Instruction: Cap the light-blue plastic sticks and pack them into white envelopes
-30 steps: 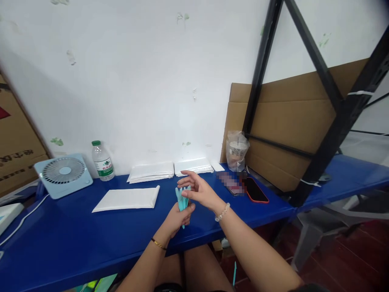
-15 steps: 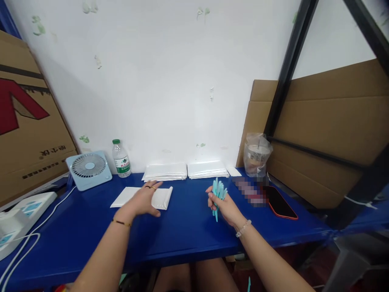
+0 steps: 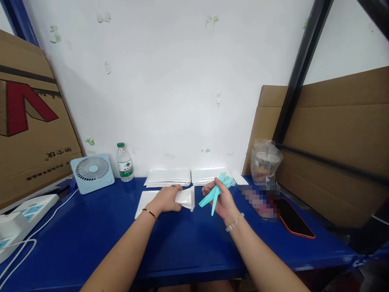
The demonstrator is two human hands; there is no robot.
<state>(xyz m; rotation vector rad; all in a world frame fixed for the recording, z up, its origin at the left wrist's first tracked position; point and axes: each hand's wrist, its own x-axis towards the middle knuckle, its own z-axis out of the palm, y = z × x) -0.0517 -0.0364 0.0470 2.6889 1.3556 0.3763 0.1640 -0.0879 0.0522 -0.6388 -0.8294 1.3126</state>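
Observation:
My left hand (image 3: 166, 198) grips the right end of a white paper pouch (image 3: 186, 198) and lifts it off the blue table (image 3: 91, 239); the rest of the pouch lies flat behind my wrist. My right hand (image 3: 221, 200) is closed round a bundle of several thin teal plastic sticks (image 3: 215, 192), which point up and left toward the lifted end of the pouch. Two stacks of white pouches (image 3: 168, 177) lie against the wall just behind both hands.
A small blue fan (image 3: 92, 172) and a water bottle (image 3: 124, 162) stand at the back left. A white power strip (image 3: 21, 215) with cables lies far left. At the right are a bagged drink cup (image 3: 263, 162), a phone in a red case (image 3: 293, 221), cardboard sheets and a black rack frame.
My left hand passed the teal sticks to my right hand, moved left onto the flat white pouch, and has now raised its right end. The sticks tilted toward the pouch.

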